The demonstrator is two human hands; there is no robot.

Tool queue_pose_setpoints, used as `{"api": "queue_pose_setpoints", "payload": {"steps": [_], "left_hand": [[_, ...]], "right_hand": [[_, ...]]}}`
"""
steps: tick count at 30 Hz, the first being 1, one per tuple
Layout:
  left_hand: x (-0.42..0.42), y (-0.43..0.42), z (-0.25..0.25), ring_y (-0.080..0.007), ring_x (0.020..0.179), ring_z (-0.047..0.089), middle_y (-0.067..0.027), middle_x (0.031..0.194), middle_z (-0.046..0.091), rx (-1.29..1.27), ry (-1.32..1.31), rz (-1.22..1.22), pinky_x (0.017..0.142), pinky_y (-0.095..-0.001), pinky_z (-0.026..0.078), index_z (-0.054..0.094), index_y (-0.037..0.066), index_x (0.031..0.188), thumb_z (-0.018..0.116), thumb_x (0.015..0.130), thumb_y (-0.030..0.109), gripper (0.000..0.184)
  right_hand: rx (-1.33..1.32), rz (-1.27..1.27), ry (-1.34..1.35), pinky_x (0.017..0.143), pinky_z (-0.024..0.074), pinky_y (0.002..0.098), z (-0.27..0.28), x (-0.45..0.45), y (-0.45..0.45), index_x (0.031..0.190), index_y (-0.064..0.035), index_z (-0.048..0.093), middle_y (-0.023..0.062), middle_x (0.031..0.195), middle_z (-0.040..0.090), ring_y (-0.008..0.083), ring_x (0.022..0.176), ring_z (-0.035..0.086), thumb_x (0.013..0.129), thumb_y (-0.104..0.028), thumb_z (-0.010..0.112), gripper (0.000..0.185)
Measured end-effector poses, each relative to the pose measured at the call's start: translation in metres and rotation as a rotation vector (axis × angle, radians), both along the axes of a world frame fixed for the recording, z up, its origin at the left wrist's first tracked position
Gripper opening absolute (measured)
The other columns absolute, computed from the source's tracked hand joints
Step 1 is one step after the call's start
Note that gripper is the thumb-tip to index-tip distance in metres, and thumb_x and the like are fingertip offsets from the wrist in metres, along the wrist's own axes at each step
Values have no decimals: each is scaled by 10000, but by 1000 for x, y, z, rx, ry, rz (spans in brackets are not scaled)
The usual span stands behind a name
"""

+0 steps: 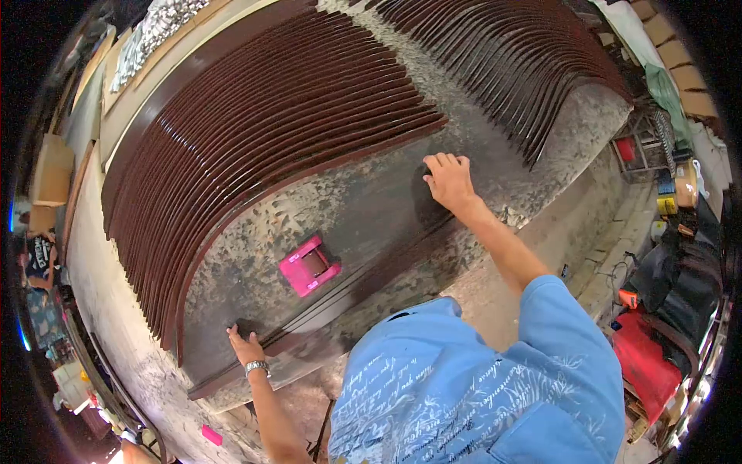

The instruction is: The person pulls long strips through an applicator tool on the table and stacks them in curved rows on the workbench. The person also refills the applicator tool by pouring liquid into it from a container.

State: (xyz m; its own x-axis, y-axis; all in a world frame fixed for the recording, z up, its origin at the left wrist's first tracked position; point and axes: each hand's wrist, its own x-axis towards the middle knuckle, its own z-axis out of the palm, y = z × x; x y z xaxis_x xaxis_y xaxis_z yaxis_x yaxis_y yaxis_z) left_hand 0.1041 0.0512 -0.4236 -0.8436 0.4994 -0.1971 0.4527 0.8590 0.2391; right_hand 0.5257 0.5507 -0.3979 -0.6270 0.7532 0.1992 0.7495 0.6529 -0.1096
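Note:
My left hand [247, 349], with a metal watch on its wrist, is at the near left of the worn tabletop [263, 213]. Its thumb and fingers are apart, beside a long dark brown strip [325, 305] lying along the near edge. Farther right, my right hand [450, 179] is over the table with bent, slightly spread fingers and no visible object in them. Between the hands lies a bright pink plastic tool [303, 267] with a brown middle; its exact kind is unclear. Beyond it, many dark brown strips [263, 116] lie side by side, looking curved in this wide view.
A second row of brown strips [510, 54] covers the far right. Silvery pieces [158, 35] sit at the back left. Right of the table are a red cloth or bag [649, 363] and a metal frame [638, 151]. A pink piece [211, 435] shows below left.

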Motion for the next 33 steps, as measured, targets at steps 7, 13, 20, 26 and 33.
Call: {"api": "queue_pose_setpoints", "payload": {"steps": [7, 13, 20, 26, 33], "left_hand": [[-7, 2, -3, -365, 1420, 335, -231, 1548, 316, -84, -43, 58, 1172, -408, 309, 383, 45, 1426, 686, 871, 104, 635], [-4, 17, 12, -349, 1411, 362, -214, 1567, 293, -194, -98, 119, 1150, -399, 346, 361, 44, 1436, 687, 885, 119, 644], [-2, 13, 10, -415, 1229, 550, -235, 1474, 435, -161, -62, 190, 1004, -465, 478, 350, 156, 1431, 714, 865, 110, 673], [-10, 7, 3, -430, 1198, 569, -245, 1444, 469, -129, -121, 205, 993, -471, 484, 373, 161, 1390, 710, 860, 89, 632], [-10, -2, -3, -442, 1205, 558, -247, 1443, 469, -56, -94, 154, 1004, -474, 470, 374, 162, 1390, 715, 847, 85, 645]], "right_hand": [[-40, 36, 66, 876, 387, 457, 0, 11, 1, 1381, -86, 489, 80, 1108, 585, 260, 1033, 549, 834, -301, 715, 630], [29, 53, 45, 867, 366, 446, -2, -26, 1, 1464, -37, 395, 85, 1168, 521, 253, 1041, 496, 858, -400, 686, 764], [67, 13, -22, 851, 362, 444, -10, -52, 8, 1466, -33, 390, 80, 1132, 512, 239, 1024, 480, 863, -464, 662, 789], [55, 86, 16, 842, 352, 441, -11, -70, 2, 1464, -18, 392, 76, 1133, 501, 247, 1000, 477, 879, -461, 643, 775], [59, 196, 49, 841, 359, 433, -8, -105, -16, 1456, -27, 405, 79, 1115, 500, 241, 1010, 478, 861, -463, 660, 781]]}}
